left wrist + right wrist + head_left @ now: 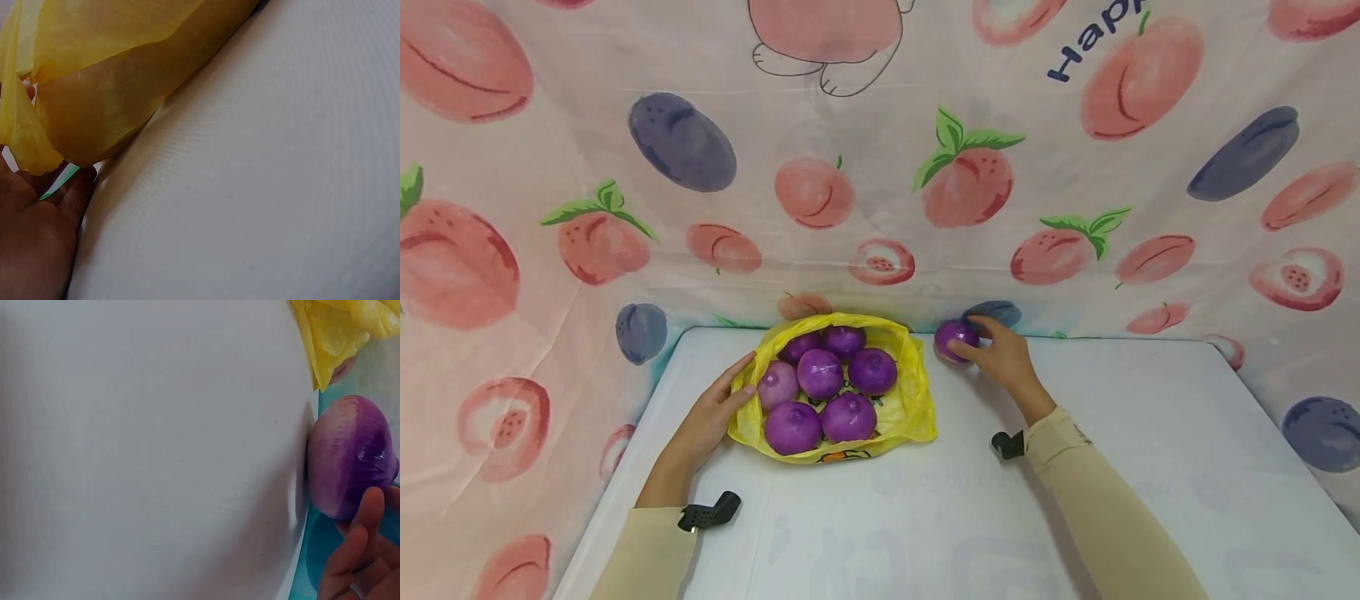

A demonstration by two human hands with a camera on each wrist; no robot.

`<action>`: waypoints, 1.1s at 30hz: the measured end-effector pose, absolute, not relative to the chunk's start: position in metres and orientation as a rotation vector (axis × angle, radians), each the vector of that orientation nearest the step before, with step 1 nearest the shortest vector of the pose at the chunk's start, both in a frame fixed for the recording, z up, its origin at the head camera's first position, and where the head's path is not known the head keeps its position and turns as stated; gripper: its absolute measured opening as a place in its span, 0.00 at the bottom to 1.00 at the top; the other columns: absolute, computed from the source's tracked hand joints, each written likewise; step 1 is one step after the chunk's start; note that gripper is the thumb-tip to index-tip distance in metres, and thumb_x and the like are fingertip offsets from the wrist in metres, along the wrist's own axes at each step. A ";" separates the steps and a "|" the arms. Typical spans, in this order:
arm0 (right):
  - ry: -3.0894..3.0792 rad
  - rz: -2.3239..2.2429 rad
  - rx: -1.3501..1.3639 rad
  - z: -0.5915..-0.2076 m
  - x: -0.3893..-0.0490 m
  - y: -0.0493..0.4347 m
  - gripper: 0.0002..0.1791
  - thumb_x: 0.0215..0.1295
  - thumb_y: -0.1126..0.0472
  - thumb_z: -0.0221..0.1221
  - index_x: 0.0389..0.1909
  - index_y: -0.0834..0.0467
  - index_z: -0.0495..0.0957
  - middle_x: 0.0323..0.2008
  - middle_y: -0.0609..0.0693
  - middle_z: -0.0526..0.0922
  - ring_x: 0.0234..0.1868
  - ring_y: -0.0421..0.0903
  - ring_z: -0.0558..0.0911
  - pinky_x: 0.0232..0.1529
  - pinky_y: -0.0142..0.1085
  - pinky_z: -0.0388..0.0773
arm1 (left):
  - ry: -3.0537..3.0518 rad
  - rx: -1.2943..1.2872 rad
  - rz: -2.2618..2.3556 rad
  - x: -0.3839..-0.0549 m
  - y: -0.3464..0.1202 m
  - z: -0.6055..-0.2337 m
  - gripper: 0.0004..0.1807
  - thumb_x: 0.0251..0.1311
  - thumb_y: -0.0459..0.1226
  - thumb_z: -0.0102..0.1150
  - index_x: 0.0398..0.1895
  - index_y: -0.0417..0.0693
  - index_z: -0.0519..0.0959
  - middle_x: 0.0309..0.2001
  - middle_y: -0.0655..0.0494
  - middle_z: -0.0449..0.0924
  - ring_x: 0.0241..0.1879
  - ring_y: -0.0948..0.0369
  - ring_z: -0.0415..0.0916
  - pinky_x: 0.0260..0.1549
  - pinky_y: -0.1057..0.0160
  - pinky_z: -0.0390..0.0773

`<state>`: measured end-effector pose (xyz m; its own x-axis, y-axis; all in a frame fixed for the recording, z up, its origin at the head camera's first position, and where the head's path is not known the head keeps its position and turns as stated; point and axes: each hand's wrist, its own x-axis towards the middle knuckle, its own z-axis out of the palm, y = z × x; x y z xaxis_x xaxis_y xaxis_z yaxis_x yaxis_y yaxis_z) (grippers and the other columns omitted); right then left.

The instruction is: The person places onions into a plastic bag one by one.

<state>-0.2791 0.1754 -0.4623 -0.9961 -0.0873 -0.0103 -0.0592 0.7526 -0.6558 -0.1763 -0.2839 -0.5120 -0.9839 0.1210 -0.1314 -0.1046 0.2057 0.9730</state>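
A yellow plastic bag (917, 400) lies on the white table with its mouth spread wide, and several purple onions (820, 373) sit inside. My left hand (703, 421) grips the bag's left rim, thumb over the edge; in the left wrist view part of that hand (37, 231) shows beneath a fold of the bag (106, 106). Right of the bag, one more purple onion (955, 340) rests near the table's back edge. Thumb and fingers of my right hand (1003, 362) pinch it from the right. Its paler side shows on the onion (350, 456) in the right wrist view.
Behind the white table (880, 533) hangs a cloth (865, 125) printed with peaches and blue fruit, which also runs down both sides. A black wrist device (709, 511) sits at the left cuff, and another black device (1009, 445) at the right cuff.
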 end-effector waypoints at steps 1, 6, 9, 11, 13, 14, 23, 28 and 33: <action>2.903 -1.078 -0.120 -0.463 -0.280 0.175 0.43 0.63 0.38 0.67 0.73 0.56 0.68 0.69 0.64 0.74 0.68 0.64 0.74 0.65 0.59 0.74 | 2.293 0.015 1.876 -0.176 -0.284 -0.512 0.35 0.74 0.53 0.54 0.81 0.72 0.55 0.83 0.56 0.46 0.82 0.50 0.42 0.78 0.41 0.49; 2.897 -1.067 -0.106 -0.466 -0.282 0.174 0.43 0.64 0.39 0.67 0.73 0.56 0.67 0.68 0.65 0.74 0.68 0.64 0.75 0.64 0.57 0.76 | 2.301 0.015 1.869 -0.176 -0.283 -0.512 0.35 0.74 0.54 0.53 0.81 0.73 0.55 0.83 0.56 0.46 0.82 0.48 0.41 0.77 0.40 0.49; 2.899 -1.061 -0.101 -0.468 -0.283 0.173 0.43 0.63 0.39 0.67 0.73 0.56 0.68 0.68 0.65 0.75 0.66 0.64 0.76 0.62 0.56 0.77 | 2.296 0.017 1.875 -0.176 -0.283 -0.511 0.35 0.74 0.53 0.53 0.81 0.73 0.55 0.83 0.56 0.46 0.82 0.49 0.42 0.77 0.41 0.49; 2.902 -1.058 -0.098 -0.469 -0.283 0.172 0.43 0.63 0.39 0.68 0.73 0.57 0.68 0.67 0.66 0.75 0.66 0.64 0.76 0.61 0.56 0.78 | 2.294 0.017 1.877 -0.177 -0.282 -0.511 0.35 0.74 0.53 0.53 0.81 0.73 0.55 0.83 0.56 0.46 0.82 0.50 0.43 0.78 0.41 0.50; 2.903 -1.053 -0.093 -0.470 -0.284 0.172 0.44 0.62 0.38 0.68 0.73 0.57 0.68 0.67 0.66 0.75 0.66 0.64 0.76 0.61 0.56 0.78 | 2.297 0.018 1.873 -0.177 -0.282 -0.511 0.35 0.74 0.53 0.53 0.81 0.73 0.55 0.83 0.56 0.46 0.82 0.50 0.43 0.77 0.42 0.50; 2.903 -1.052 -0.091 -0.471 -0.284 0.172 0.44 0.62 0.38 0.68 0.73 0.57 0.68 0.67 0.66 0.75 0.65 0.64 0.76 0.61 0.56 0.78 | 2.299 0.013 1.871 -0.177 -0.282 -0.511 0.34 0.74 0.53 0.53 0.80 0.73 0.55 0.83 0.56 0.46 0.82 0.50 0.43 0.77 0.42 0.50; 2.920 -1.039 -0.102 -0.471 -0.284 0.170 0.44 0.62 0.39 0.68 0.72 0.58 0.69 0.65 0.66 0.77 0.64 0.63 0.78 0.61 0.55 0.78 | 2.309 0.007 1.868 -0.177 -0.283 -0.512 0.35 0.74 0.54 0.54 0.80 0.73 0.56 0.83 0.56 0.46 0.82 0.50 0.43 0.77 0.41 0.50; 2.912 -1.041 -0.093 -0.471 -0.284 0.170 0.43 0.62 0.39 0.68 0.71 0.58 0.70 0.64 0.66 0.77 0.63 0.63 0.78 0.62 0.55 0.78 | 2.319 0.010 1.855 -0.176 -0.283 -0.511 0.35 0.74 0.54 0.53 0.81 0.73 0.55 0.83 0.55 0.46 0.82 0.49 0.42 0.77 0.40 0.49; 2.895 -1.050 -0.093 -0.470 -0.283 0.169 0.42 0.61 0.40 0.69 0.70 0.58 0.71 0.63 0.66 0.79 0.62 0.63 0.79 0.60 0.55 0.79 | 2.325 0.007 1.849 -0.175 -0.284 -0.510 0.35 0.74 0.53 0.53 0.81 0.72 0.55 0.83 0.54 0.46 0.82 0.48 0.42 0.77 0.40 0.49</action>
